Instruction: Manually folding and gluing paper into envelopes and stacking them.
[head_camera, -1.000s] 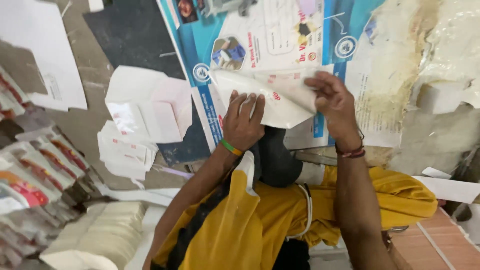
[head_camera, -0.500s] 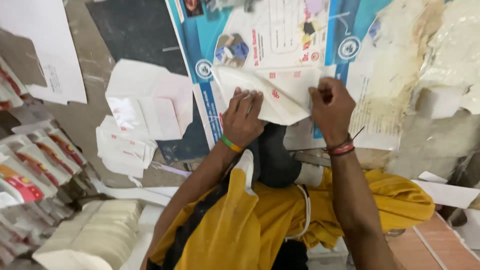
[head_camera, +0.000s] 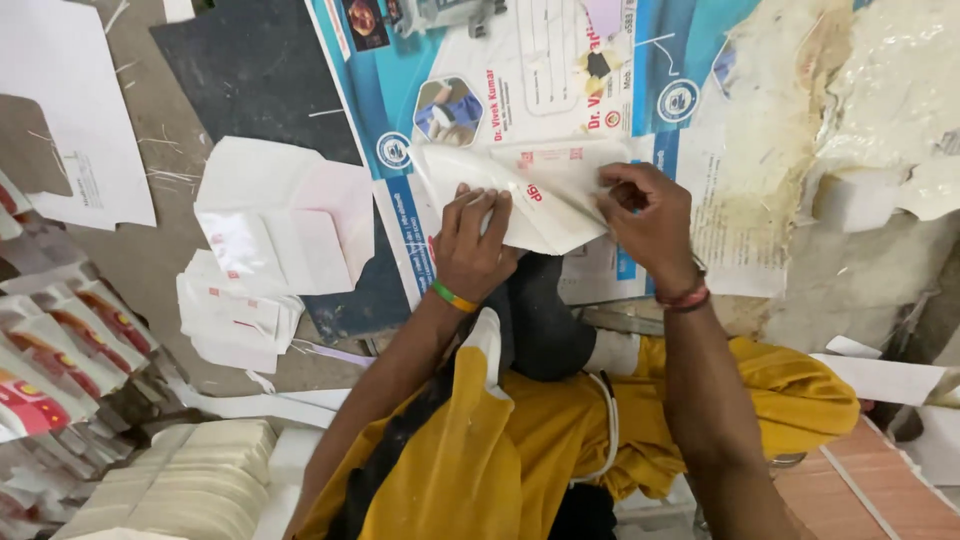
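The left hand (head_camera: 472, 245) lies flat, fingers pressed together and extended, palm down on the lower left part of a white folded paper envelope with red print (head_camera: 530, 195). A green and yellow band circles its wrist. The right hand (head_camera: 650, 225) is curled, thumb and fingers pinching the right edge of the same envelope, which is partly lifted there. A red thread band sits at that wrist.

The envelope rests on a large blue and white printed poster sheet (head_camera: 400, 190) spread on the work surface, directly ahead of the person's raised knee in dark cloth (head_camera: 545, 320). A yellow garment (head_camera: 520, 440) covers the lap below.

Left of the poster, a loose pile of white folded envelopes (head_camera: 285, 215) lies on the grey floor, with a second, smaller pile (head_camera: 235, 320) just below it, the two touching. A dark grey mat (head_camera: 255, 70) lies above them. A flat white paper sheet (head_camera: 70, 110) sits at the far left. A row of overlapping red and white printed packets (head_camera: 60, 350) runs along the lower left edge, and a neat stack of cream paper sheets (head_camera: 190, 490) lies beside them.
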